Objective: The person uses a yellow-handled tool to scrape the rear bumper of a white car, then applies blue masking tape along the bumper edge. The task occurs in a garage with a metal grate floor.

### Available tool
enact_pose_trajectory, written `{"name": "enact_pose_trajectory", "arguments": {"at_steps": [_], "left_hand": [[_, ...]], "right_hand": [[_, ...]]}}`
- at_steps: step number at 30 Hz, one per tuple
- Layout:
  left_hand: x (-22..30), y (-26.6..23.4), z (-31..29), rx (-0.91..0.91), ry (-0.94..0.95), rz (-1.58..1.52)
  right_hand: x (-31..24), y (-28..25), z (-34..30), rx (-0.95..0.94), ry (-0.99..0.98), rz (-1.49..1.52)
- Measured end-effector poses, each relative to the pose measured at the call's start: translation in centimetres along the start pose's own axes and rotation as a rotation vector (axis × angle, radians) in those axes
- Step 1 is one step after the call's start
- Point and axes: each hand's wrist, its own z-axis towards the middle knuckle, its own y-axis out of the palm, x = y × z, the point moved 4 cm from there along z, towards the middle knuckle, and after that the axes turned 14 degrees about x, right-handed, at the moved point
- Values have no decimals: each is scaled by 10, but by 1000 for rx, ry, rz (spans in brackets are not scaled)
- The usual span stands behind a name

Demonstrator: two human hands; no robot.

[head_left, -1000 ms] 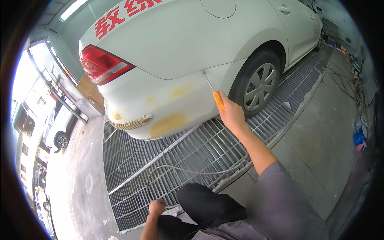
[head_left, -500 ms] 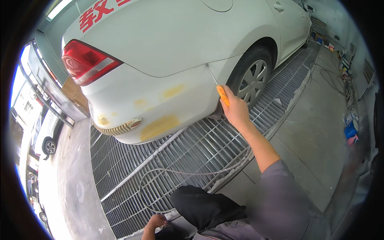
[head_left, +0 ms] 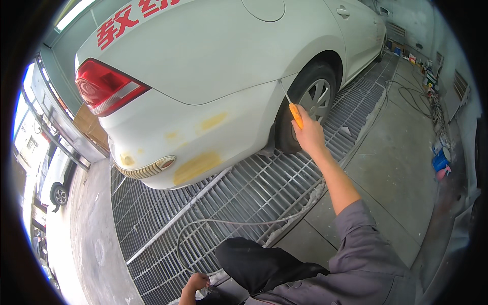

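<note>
Head view: right hand (head_left: 308, 134) fisted round orange-handled screwdriver (head_left: 292, 108), tip at bumper (head_left: 203, 134).

We count one white car (head_left: 213, 76) with yellow filler patches, one orange-handled screwdriver (head_left: 295, 114), and two hands.

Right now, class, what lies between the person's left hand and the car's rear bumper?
In the head view, floor grating fills the stretch between the left hand and the bumper, crossed by a thin hose lying on it.

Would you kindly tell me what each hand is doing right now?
Left hand: closed on something, cannot tell what.
Right hand: closed, holding the orange-handled screwdriver.
</note>
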Motion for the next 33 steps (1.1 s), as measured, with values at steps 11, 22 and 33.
{"name": "enact_pose_trajectory", "arguments": {"at_steps": [11,22,33], "left_hand": [[-9,1,-1,-11,6,11],[-8,-1,3,-9,41,51],[37,-15,12,18,117,77]], "right_hand": [[34,0,20,-10,111,-51],[50,1,34,51,138,-68],[-139,21,-62,-116,-296,258]]}}
